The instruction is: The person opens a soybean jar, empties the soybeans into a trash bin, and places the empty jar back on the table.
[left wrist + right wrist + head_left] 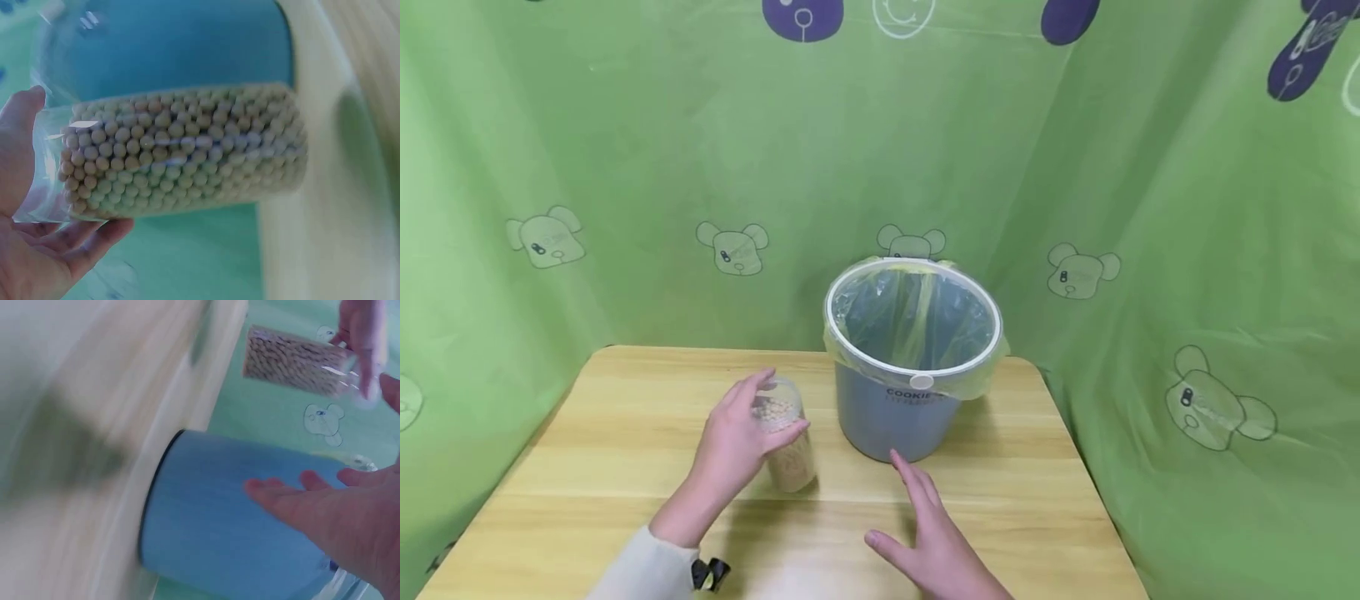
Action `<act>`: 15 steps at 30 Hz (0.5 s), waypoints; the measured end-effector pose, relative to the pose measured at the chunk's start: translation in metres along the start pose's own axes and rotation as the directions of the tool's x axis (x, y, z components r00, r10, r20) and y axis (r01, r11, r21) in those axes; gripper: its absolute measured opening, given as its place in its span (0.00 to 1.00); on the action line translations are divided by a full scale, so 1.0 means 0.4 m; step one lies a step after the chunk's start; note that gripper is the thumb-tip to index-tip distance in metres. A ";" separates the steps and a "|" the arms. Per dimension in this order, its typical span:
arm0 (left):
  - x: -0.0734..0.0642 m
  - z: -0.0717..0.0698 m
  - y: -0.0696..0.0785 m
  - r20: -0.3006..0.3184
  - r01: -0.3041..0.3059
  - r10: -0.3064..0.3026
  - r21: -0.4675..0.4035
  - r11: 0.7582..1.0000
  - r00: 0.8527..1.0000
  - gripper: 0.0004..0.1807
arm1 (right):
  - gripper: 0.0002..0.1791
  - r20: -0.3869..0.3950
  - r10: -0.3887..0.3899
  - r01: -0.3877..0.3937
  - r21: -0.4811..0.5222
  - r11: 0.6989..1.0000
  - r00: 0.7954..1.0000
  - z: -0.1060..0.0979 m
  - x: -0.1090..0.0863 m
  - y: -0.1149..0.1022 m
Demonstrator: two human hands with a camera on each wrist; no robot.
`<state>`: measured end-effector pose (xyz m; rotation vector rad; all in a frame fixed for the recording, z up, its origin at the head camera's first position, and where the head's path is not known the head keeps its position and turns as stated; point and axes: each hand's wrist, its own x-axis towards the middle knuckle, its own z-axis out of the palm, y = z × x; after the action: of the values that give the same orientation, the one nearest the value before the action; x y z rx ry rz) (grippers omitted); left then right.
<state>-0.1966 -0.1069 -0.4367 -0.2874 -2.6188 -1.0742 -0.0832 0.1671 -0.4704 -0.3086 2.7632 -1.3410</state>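
Observation:
My left hand grips a clear jar round its upper end, thumb on one side and fingers on the other. Small round beige balls fill most of the jar, up to a little below its rim. In the head view the jar stands nearly upright, close over the table and left of a blue-grey bin. My right hand is held in front of the bin with straight fingers and thumb spread, holding nothing. The right wrist view shows its fingertips overlapping the bin's side.
A yellowish see-through bag lines the bin and folds over outside its white rim ring. Beneath is a wooden table with rounded back corners. Green curtain with animal-head prints hangs behind it and at both sides.

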 end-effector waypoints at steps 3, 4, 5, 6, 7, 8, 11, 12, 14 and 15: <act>-0.034 -0.024 0.069 0.048 -0.017 0.019 -0.052 0.999 0.999 0.53 | 0.58 -0.007 -0.033 0.034 0.047 0.998 0.999 0.004 0.024 -0.029; -0.045 -0.028 0.090 0.061 -0.023 0.028 -0.066 0.998 0.998 0.52 | 0.59 -0.013 -0.045 0.046 0.041 0.998 0.999 0.007 0.031 -0.037; -0.057 -0.030 0.111 0.075 -0.028 0.034 -0.084 0.996 0.997 0.52 | 0.60 -0.018 -0.059 0.059 0.035 0.998 0.998 0.011 0.037 -0.044; -0.068 -0.031 0.130 0.092 -0.025 0.034 -0.100 0.995 0.995 0.52 | 0.61 -0.021 -0.068 0.069 0.034 0.997 0.997 0.015 0.042 -0.050; -0.080 -0.031 0.147 0.106 -0.024 0.037 -0.118 0.993 0.994 0.52 | 0.61 -0.020 -0.079 0.079 0.038 0.996 0.997 0.020 0.045 -0.055; -0.093 -0.029 0.164 0.115 -0.025 0.041 -0.138 0.990 0.993 0.52 | 0.61 -0.018 -0.100 0.101 0.060 0.993 0.995 0.026 0.048 -0.057; -0.129 -0.020 0.201 0.110 -0.068 0.089 -0.181 0.981 0.990 0.49 | 0.60 -0.024 -0.150 0.152 0.154 0.976 0.988 0.049 0.049 -0.056; -0.140 -0.019 0.209 0.110 -0.092 0.113 -0.185 0.978 0.987 0.49 | 0.60 -0.029 -0.160 0.162 0.189 0.968 0.987 0.059 0.047 -0.054; -0.158 -0.020 0.217 0.111 -0.163 0.182 -0.161 0.973 0.977 0.47 | 0.57 -0.046 -0.194 0.200 0.229 0.953 0.980 0.078 0.041 -0.048; -0.164 -0.023 0.217 0.121 -0.201 0.218 -0.142 0.969 0.968 0.47 | 0.55 -0.052 -0.194 0.201 0.247 0.948 0.980 0.085 0.037 -0.046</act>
<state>-0.1080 -0.0574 -0.3964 -0.6733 -2.5652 -1.1875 -0.0900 0.1267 -0.4766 -0.5677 2.5977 -1.7314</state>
